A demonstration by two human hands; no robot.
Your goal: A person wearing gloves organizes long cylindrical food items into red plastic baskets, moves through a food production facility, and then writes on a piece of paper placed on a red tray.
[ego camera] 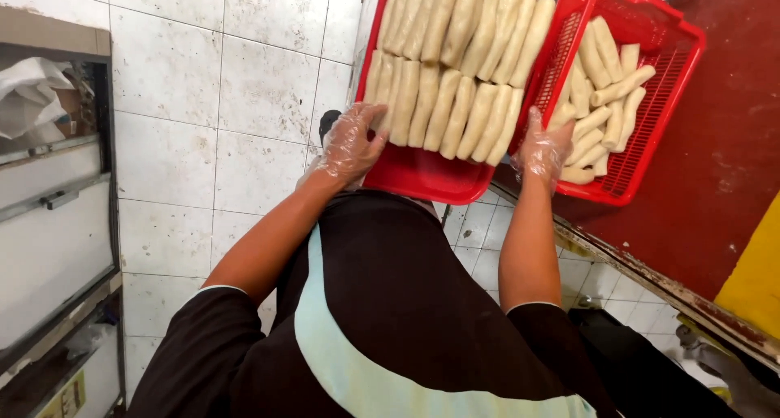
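The left hand (351,146) and the right hand (542,148) (both in thin clear gloves) hold the two sides of a red tray (422,174) full of pale dough rolls (455,69), beside a red basket (650,36).

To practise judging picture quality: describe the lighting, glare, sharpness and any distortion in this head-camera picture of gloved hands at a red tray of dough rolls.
Head view: even, soft light with faint shadows; mild sheen on the left hand and right hand gloves; red tray and dough rolls fairly sharp, slightly soft overall; floor tiles lines bow a little, suggesting wide-angle distortion; red basket colour strongly saturated.
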